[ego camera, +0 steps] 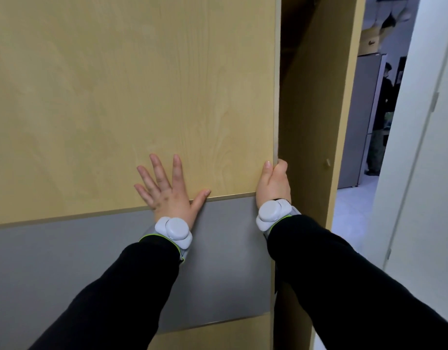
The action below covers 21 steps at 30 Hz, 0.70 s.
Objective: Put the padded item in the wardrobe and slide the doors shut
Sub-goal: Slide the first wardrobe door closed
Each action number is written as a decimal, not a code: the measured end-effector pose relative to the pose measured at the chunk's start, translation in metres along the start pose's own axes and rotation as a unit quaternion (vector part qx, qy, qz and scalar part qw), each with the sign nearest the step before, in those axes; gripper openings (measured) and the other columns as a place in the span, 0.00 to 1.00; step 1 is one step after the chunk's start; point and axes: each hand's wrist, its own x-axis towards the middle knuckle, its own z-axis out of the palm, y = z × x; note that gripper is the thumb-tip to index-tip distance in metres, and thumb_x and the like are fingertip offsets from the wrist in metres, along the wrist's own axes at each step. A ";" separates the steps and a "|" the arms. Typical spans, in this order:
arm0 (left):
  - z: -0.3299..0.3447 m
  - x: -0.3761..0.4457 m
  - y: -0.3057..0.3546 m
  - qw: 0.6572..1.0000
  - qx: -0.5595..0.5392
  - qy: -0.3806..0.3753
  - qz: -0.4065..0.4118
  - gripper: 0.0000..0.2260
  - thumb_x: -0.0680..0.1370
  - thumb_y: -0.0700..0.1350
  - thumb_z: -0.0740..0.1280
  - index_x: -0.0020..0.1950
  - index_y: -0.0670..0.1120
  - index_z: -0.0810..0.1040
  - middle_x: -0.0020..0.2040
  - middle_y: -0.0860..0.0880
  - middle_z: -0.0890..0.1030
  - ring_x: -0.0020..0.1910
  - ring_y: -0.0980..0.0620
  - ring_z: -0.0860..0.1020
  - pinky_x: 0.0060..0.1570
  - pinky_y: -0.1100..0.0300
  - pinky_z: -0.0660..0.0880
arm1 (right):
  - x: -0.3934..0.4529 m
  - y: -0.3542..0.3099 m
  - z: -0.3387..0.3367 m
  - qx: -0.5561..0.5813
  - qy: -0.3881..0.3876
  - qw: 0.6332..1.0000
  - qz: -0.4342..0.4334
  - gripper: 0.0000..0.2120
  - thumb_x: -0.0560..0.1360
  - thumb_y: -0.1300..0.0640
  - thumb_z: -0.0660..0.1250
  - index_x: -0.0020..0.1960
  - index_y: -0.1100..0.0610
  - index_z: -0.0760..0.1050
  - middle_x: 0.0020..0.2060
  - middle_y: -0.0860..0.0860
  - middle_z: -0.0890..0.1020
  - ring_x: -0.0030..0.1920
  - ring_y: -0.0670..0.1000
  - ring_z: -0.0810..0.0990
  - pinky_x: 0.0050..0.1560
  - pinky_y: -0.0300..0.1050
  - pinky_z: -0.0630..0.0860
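Observation:
A light wooden sliding wardrobe door (pixel 132 97) with a grey band across it fills most of the view. My left hand (pixel 167 190) lies flat on the door with fingers spread. My right hand (pixel 273 183) grips the door's right edge, fingers curled round behind it. A narrow dark gap (pixel 293 102) stays open between that edge and the wardrobe's side panel (pixel 329 122). The padded item is not visible.
To the right of the wardrobe stands a white door or wall panel (pixel 425 147). Between them a passage shows a pale floor (pixel 354 208), a grey cabinet and a person standing far back (pixel 382 117).

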 end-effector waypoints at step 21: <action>0.032 -0.003 0.052 0.999 0.006 0.025 0.019 0.40 0.66 0.69 0.53 0.74 0.54 0.48 0.77 0.36 0.49 0.73 0.27 0.48 0.67 0.29 0.45 | 0.029 0.019 -0.052 -0.044 0.001 0.999 0.024 0.23 0.81 0.45 0.47 0.64 0.61 0.66 0.58 0.59 0.77 0.52 0.61 0.77 0.46 0.47 0.70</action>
